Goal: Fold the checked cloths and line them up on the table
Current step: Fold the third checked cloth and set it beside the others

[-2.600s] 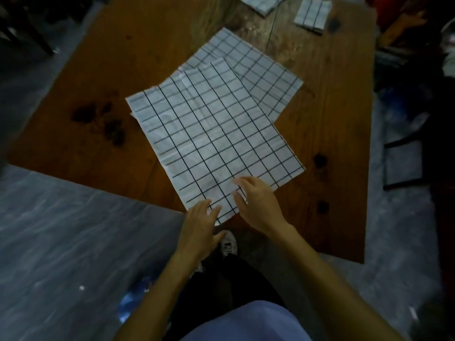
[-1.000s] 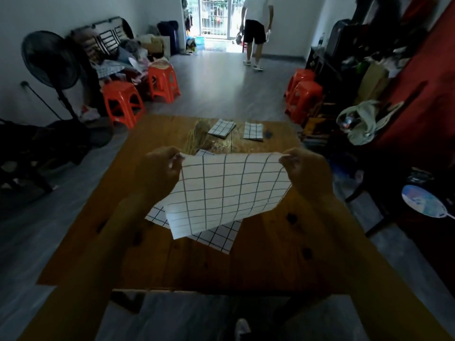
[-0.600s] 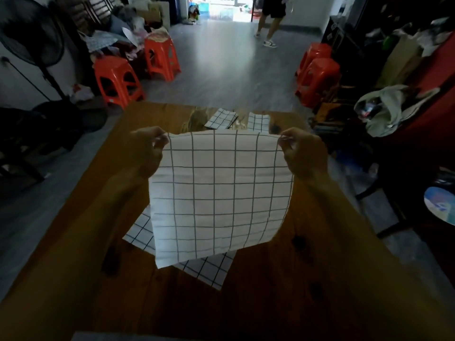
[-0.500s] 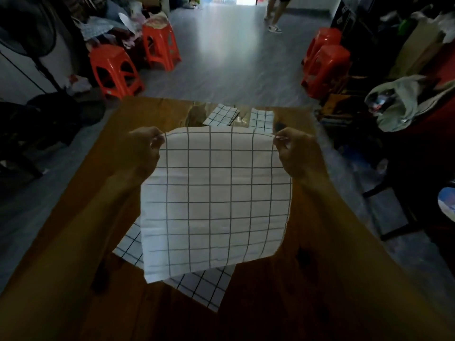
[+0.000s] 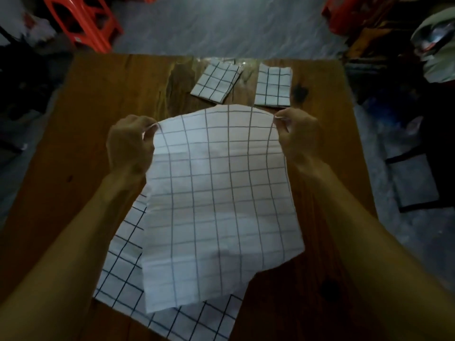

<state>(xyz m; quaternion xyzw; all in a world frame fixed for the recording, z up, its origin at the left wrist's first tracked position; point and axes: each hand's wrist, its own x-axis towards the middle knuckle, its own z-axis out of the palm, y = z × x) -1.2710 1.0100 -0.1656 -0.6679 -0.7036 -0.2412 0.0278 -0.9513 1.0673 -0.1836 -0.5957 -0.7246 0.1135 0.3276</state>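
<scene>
**Checked cloth held up by two corners, third of four in hand**

Item 1. Held cloth (image 5: pixel 216 205): white with a dark grid, lifted above the worktop (image 5: pixel 98 99), hanging toward the person. Its far edge bows upward between the two hands; its lower edge trails over item 2.

Item 2. Flat cloth (image 5: pixel 123 267): same pattern, lying unfolded on the near half of the worktop, mostly covered by item 1.

Item 3. Folded cloths, two: left one (image 5: pixel 216 82) skewed, right one (image 5: pixel 273 86) squarer, near each other at the far edge but not touching.

Item 4. Left hand (image 5: pixel 130 143): its grip is closed on the far left corner of item 1, fingers curled over the edge. Right hand (image 5: pixel 298 136): pinching the far right corner between thumb and fingers.

Item 5. Surroundings: red stools (image 5: pixel 83 20) and dim clutter beyond the worktop.

Risks, as judged. The slack, bowed top edge suggests uneven tension, so a fold laid from here could come out crooked. The trailing hem may drag or rumple item 2. Light is low, so whether each grip holds one layer or two cannot be told; a doubled corner would spoil the fold.
</scene>
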